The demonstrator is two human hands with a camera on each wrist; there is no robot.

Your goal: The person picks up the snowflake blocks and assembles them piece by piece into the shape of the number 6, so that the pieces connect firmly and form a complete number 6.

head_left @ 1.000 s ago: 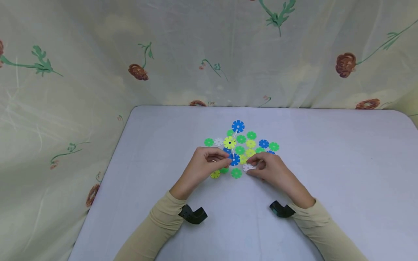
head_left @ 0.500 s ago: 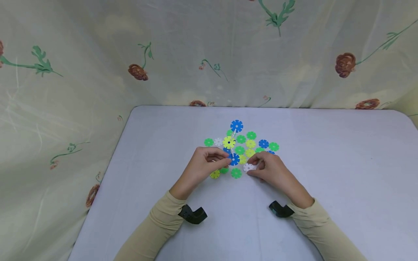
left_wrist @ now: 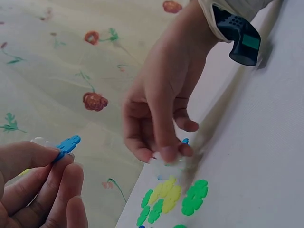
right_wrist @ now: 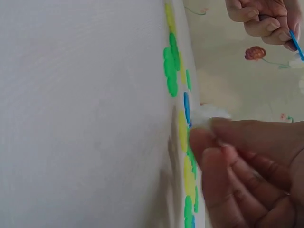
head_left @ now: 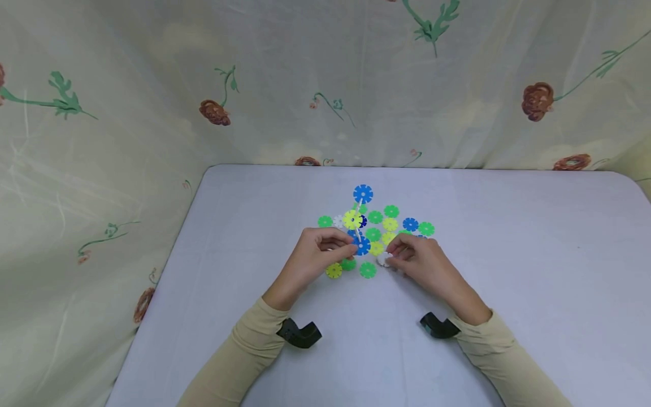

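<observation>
My left hand pinches a blue notched disc between thumb and fingers, above the table. From it rises a joined chain: white pieces seen nearly edge-on, a yellow disc in the middle and another blue disc at the top. To the right, my right hand pinches a loose white disc by its edge. That white disc looks blurred in the right wrist view. A gap separates the white disc from the held blue disc.
Loose notched discs lie flat on the white table around and beyond the hands: several green discs, yellow ones and blue ones. A flowered curtain hangs behind the table's far edge.
The joined chain has shifted slightly left and up with my left hand. In my right fingers the white disc has turned and is now more covered by them.
</observation>
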